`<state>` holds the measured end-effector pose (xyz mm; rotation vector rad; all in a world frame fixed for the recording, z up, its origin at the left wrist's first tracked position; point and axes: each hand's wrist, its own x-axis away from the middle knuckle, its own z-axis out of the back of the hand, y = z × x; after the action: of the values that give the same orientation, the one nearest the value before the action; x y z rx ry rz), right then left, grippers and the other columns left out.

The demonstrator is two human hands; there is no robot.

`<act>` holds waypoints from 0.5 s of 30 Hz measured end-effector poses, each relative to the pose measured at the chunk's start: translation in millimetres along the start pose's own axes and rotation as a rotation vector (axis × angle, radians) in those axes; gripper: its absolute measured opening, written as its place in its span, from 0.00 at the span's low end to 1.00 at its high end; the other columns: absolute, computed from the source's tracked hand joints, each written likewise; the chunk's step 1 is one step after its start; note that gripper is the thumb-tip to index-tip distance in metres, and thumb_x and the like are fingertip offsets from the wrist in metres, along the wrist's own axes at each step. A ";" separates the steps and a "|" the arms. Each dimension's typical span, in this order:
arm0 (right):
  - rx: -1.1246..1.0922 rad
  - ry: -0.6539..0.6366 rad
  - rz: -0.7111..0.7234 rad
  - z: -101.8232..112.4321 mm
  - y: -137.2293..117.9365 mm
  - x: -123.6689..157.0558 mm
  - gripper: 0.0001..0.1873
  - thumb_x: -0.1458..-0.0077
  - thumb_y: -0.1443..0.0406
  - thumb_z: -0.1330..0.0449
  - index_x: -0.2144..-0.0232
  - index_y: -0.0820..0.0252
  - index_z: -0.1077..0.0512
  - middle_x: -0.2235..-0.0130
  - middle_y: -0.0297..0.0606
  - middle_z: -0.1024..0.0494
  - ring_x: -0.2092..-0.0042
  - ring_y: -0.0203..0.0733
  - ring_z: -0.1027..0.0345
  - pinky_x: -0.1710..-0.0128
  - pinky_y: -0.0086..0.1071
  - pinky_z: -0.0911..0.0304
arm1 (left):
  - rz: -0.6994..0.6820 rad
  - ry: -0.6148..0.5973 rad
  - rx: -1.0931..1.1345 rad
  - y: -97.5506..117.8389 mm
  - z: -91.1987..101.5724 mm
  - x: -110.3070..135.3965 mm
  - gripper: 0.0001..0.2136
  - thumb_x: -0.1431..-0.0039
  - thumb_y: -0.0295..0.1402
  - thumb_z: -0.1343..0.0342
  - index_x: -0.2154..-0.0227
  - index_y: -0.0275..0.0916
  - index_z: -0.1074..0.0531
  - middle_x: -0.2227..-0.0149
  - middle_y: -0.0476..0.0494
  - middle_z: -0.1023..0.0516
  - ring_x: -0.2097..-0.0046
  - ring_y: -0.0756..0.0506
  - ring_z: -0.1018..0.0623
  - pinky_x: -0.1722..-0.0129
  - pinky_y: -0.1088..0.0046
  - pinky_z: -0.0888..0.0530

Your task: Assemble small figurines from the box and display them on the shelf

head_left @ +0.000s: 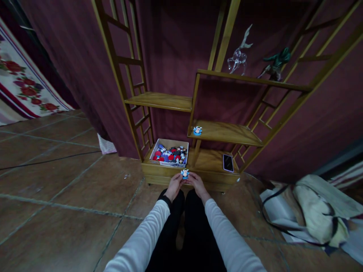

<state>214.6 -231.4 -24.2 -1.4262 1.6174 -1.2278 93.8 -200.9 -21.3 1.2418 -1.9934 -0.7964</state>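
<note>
Between my left hand (175,184) and my right hand (196,181) is a small blue-and-white figurine (185,173), pinched by the fingers of both in front of the bottom shelf. Just beyond it, a shallow cardboard box (155,163) stands on that shelf, filled with many small figurines in red, blue, white and black. A similar blue-based figurine (197,130) stands upright at the left end of the middle shelf (227,133).
A phone (228,163) lies on the bottom shelf at right. A clear deer-like ornament (238,56) and a dark green figure (276,64) stand on the upper right shelf. Another wooden shelf (161,100) is at left. A pale bag (314,207) lies on the tiled floor.
</note>
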 end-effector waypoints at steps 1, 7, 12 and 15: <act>-0.005 0.031 0.006 0.9 0.7 -0.6 0.22 0.63 0.53 0.34 0.65 0.58 0.26 0.65 0.38 0.23 0.64 0.41 0.29 0.61 0.38 0.33 | 0.010 -0.007 0.008 -1.3 -0.1 -1.8 0.08 0.55 0.31 0.37 0.70 0.34 0.25 0.69 0.43 0.23 0.67 0.51 0.25 0.64 0.75 0.30; -0.022 0.113 0.047 -0.8 4.9 -5.1 0.20 0.63 0.53 0.35 0.67 0.57 0.27 0.66 0.37 0.23 0.65 0.41 0.30 0.64 0.35 0.34 | 0.059 0.007 0.066 -4.4 1.9 -10.8 0.08 0.56 0.27 0.37 0.69 0.35 0.26 0.70 0.45 0.23 0.68 0.51 0.25 0.63 0.74 0.29; -0.083 0.066 0.017 -5.8 4.9 -7.4 0.19 0.64 0.54 0.34 0.69 0.57 0.27 0.64 0.37 0.23 0.63 0.41 0.30 0.62 0.35 0.35 | 0.073 0.009 0.066 4.1 5.7 -9.6 0.09 0.56 0.28 0.37 0.68 0.35 0.25 0.69 0.44 0.22 0.67 0.50 0.24 0.59 0.71 0.28; -0.104 0.061 0.029 -9.8 5.6 -7.8 0.17 0.64 0.55 0.33 0.70 0.56 0.27 0.64 0.37 0.23 0.62 0.40 0.31 0.60 0.35 0.35 | 0.057 0.013 0.058 7.9 8.1 -8.5 0.10 0.56 0.28 0.36 0.67 0.35 0.25 0.67 0.43 0.22 0.66 0.50 0.24 0.58 0.71 0.28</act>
<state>205.2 -221.7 -26.8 -1.4351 1.7606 -1.1967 86.2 -188.9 -21.8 1.2135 -2.0454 -0.7057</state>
